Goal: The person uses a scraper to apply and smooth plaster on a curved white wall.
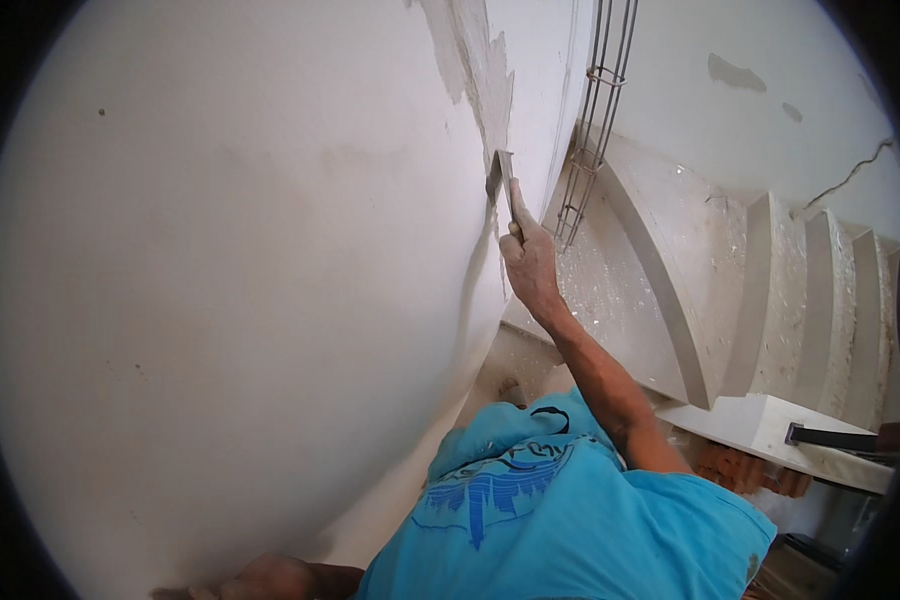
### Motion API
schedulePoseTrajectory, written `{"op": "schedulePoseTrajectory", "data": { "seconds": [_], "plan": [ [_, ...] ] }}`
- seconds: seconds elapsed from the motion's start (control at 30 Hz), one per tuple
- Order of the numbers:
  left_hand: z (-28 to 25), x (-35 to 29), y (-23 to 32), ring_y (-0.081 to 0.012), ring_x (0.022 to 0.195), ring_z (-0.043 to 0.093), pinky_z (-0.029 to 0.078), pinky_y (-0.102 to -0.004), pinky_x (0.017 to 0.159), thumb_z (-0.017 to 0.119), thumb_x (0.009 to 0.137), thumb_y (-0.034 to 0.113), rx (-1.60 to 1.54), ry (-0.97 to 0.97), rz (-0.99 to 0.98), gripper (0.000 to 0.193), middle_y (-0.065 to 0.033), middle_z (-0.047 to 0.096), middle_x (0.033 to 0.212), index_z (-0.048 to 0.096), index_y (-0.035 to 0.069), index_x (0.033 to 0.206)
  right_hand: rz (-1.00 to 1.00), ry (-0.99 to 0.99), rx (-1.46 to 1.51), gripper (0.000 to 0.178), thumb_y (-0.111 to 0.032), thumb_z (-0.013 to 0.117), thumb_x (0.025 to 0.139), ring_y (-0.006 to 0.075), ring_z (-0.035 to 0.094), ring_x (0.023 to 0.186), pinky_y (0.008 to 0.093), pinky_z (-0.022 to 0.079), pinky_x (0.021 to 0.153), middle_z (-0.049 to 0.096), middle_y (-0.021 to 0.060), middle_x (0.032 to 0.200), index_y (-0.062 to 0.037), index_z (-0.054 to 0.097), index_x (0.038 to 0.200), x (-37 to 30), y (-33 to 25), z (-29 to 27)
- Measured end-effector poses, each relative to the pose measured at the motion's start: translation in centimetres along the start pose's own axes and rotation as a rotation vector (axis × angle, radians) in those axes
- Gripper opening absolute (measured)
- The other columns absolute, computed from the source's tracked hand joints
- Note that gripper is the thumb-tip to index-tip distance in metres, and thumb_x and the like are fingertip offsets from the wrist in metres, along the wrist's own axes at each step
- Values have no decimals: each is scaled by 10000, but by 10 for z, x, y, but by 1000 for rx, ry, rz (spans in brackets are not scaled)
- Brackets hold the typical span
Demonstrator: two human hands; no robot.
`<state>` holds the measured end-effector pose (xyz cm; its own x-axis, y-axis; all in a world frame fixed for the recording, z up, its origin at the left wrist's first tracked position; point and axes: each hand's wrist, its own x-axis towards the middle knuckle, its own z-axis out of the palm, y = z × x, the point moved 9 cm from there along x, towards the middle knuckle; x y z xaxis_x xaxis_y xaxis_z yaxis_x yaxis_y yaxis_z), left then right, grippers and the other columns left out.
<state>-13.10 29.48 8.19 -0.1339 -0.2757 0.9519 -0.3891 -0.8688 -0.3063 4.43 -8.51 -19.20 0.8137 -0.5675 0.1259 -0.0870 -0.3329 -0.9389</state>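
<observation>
My right hand (532, 262) is wrapped around the handle of a scraper (506, 178), with the index finger stretched along it. The scraper's blade meets the white wall (270, 250) at the lower part of a ragged grey bare strip (482, 85). From there a thin crack-like line runs down the wall past my hand. Low at the left, my left hand (260, 580) lies against the wall with its fingers stretched out, partly cut off by the frame's lower edge. I see nothing in it.
A wire-tied steel rebar cage (592, 130) stands upright just beyond my right hand. Curving stairs (660, 270) rise to the right, strewn with pale flakes and dust. The far wall (770, 130) has grey patches and a crack. Red bricks (740, 468) sit below a white ledge (740, 420).
</observation>
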Motion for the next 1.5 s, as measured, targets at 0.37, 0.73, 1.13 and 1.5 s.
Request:
{"op": "schedulePoseTrajectory", "data": {
  "seconds": [0.37, 0.73, 1.13, 1.5],
  "plan": [
    [-2, -5, -1, -352, 1356, 533, 437, -543, 1144, 498, 1098, 287, 244, -104, 114, 340, -195, 590, 1371, 671, 16, 1207, -132, 47, 19, 846, 45, 477, 859, 183, 473, 572, 365, 456, 573, 482, 86, 691, -161, 269, 1654, -2, 10, 3],
    [-2, 0, -5, -340, 1361, 540, 588, -456, 997, 452, 1092, 165, 432, -197, 67, 324, -229, 488, 1475, 668, -31, 1234, -133, 96, 4, 817, 66, 491, 844, 285, 587, 646, 370, 526, 686, 681, 331, 1093, -85, 307, 1625, 32, -6, -14],
    [-4, -4, -5, -345, 1299, 590, 586, -446, 923, 502, 1065, 172, 484, -179, 85, 299, -229, 538, 1451, 695, 9, 1224, -229, 1, -77, 846, 105, 519, 853, 331, 582, 686, 454, 493, 732, 546, 214, 769, -179, 339, 1630, -8, 16, -5],
    [-1, 1, 1, -351, 1333, 569, 584, -469, 975, 493, 1067, 150, 492, -197, 137, 300, -242, 538, 1446, 685, -19, 1224, -263, 28, -29, 822, 94, 546, 856, 320, 576, 655, 429, 498, 699, 552, 199, 740, -165, 371, 1617, 0, 18, -1]
  ]
}}
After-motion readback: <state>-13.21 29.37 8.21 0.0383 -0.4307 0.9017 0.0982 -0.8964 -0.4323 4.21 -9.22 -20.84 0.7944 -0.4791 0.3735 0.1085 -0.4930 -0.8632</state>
